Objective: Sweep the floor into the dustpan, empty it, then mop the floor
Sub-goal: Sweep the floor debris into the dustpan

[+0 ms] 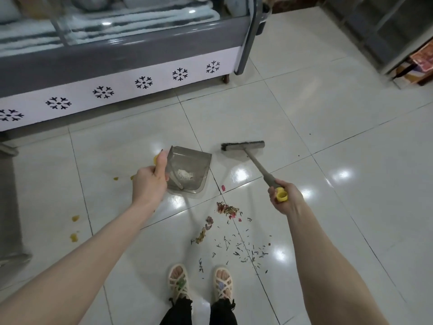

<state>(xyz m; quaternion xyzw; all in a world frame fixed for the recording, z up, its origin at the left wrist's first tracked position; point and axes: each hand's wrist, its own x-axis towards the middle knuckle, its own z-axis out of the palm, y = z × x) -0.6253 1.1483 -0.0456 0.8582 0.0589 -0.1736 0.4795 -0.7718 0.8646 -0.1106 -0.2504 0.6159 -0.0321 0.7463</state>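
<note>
The dustpan (195, 164) (white crumbs (185, 175) inside) is gripped by the left hand (150, 184). The broom (243, 148) is gripped by the right hand (287, 199).

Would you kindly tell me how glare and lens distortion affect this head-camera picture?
Head view: ceiling-light glare spots dot the glossy floor, one just right of the dustpan; the wide lens bows the freezer front; the debris pile is sharp, the right-hand shelving blurred.

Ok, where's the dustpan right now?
In the head view, left of centre: the dustpan is held by the left hand, just left of the brush, near the freezer.
</note>
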